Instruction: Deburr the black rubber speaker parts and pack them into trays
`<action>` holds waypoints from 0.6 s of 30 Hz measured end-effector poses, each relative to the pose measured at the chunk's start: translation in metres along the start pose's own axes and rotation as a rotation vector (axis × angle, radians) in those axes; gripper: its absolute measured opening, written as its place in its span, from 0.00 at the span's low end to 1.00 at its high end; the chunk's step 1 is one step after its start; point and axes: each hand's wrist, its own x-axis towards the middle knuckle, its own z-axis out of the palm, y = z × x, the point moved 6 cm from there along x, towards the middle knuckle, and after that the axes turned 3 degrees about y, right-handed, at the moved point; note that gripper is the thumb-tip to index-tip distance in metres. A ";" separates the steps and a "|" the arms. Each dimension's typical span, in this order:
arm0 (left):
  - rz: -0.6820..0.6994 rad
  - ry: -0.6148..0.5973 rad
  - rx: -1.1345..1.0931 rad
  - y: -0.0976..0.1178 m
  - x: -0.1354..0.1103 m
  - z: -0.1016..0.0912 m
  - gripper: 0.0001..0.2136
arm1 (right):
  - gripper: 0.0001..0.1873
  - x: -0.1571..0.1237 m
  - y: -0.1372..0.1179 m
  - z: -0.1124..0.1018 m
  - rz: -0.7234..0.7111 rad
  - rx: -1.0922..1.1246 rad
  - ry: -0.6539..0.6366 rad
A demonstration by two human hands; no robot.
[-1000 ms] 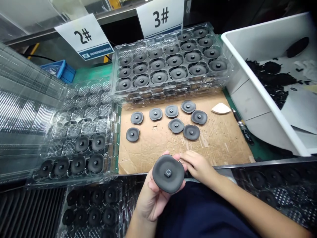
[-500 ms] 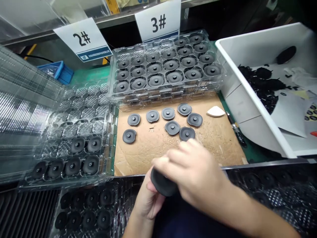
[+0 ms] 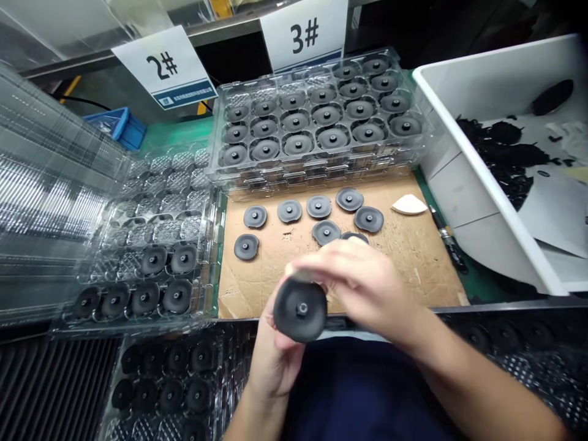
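A round black rubber-like disc [image 3: 294, 324] with a small raised hub faces up toward me, slightly tilted. My left hand [image 3: 271, 361] grips it from below and the left side. Over its upper edge, my right hand [image 3: 367, 285] is curled with the fingers close together, touching or nearly touching the rim. Motion blurs those fingers, and a greyish smear shows beneath them; what they pinch is not clear. Beyond the hands, several similar discs [image 3: 326, 233] lie hub-up on a cardboard sheet [image 3: 275, 282]. One of them is partly covered by my right hand.
A stacked clear tray [image 3: 321, 162] of discs stands behind the cardboard, and a partly filled tray [image 3: 151, 226] at left. On the right are a white wedge [image 3: 408, 204], a black marker-like pen [image 3: 448, 239] and a white bin [image 3: 487, 177] with black scraps. More trays [image 3: 165, 380] lie below.
The disc has been tilted so its hubbed face now shows. My right hand has shifted from across the disc to its upper edge. The whole view has moved slightly.
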 end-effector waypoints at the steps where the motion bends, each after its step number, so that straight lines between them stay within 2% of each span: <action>1: 0.026 -0.001 -0.002 0.004 -0.001 -0.002 0.32 | 0.13 -0.008 0.020 0.004 0.132 -0.019 -0.006; 2: 0.054 -0.002 -0.002 0.007 -0.001 -0.003 0.31 | 0.12 -0.019 0.038 0.010 0.242 -0.031 -0.027; 4: 0.096 -0.009 -0.001 0.014 -0.003 -0.005 0.28 | 0.11 -0.046 0.065 0.029 0.367 -0.014 -0.106; 6: 0.102 -0.025 0.002 0.017 -0.003 -0.004 0.27 | 0.10 -0.068 0.078 0.045 0.400 0.019 -0.163; 8: 0.087 -0.036 0.005 0.016 -0.002 -0.001 0.26 | 0.09 -0.077 0.077 0.048 0.420 0.021 -0.166; 11: 0.077 -0.020 0.029 0.012 0.000 0.000 0.26 | 0.11 -0.058 0.053 0.027 0.441 0.032 -0.050; 13: 0.081 0.000 0.054 0.010 0.000 -0.002 0.28 | 0.12 -0.034 0.023 0.006 0.346 0.090 0.098; 14: 0.068 -0.005 0.064 0.009 0.000 -0.002 0.28 | 0.12 -0.022 0.005 -0.002 0.247 0.124 0.143; 16: 0.035 -0.045 0.069 0.007 0.000 -0.001 0.26 | 0.13 -0.007 -0.025 -0.004 0.085 0.163 0.097; 18: 0.029 -0.078 0.068 0.007 0.000 0.001 0.24 | 0.13 -0.003 -0.039 0.006 0.052 0.167 -0.074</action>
